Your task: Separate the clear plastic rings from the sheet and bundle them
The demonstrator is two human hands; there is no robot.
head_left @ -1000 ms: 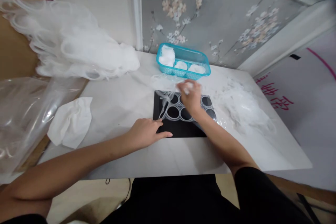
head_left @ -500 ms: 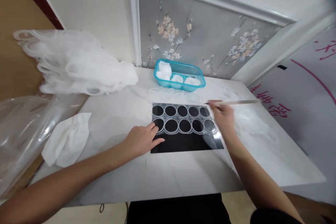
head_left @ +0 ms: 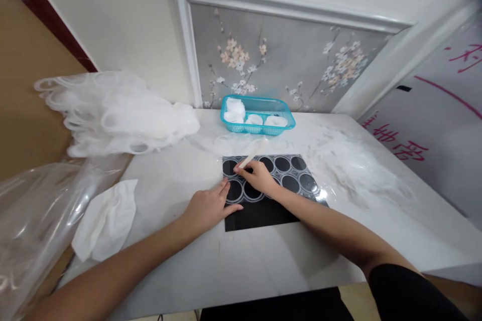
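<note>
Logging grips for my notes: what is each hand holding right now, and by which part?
The right hand pinches a thin pale stick at its lower end. The left hand holds nothing; it lies flat on the black mat.

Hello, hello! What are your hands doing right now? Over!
Left hand flat on black mat. Right hand pinching thin stick over clear ring sheet. Nothing in the way.

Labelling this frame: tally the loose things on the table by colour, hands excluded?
White: 3 - film pile, folded cloth, heap
Turquoise: 1 - basket
Black: 1 - mat
Clear: 1 - ring sheet
Pale: 1 - stick
Total: 7
</note>
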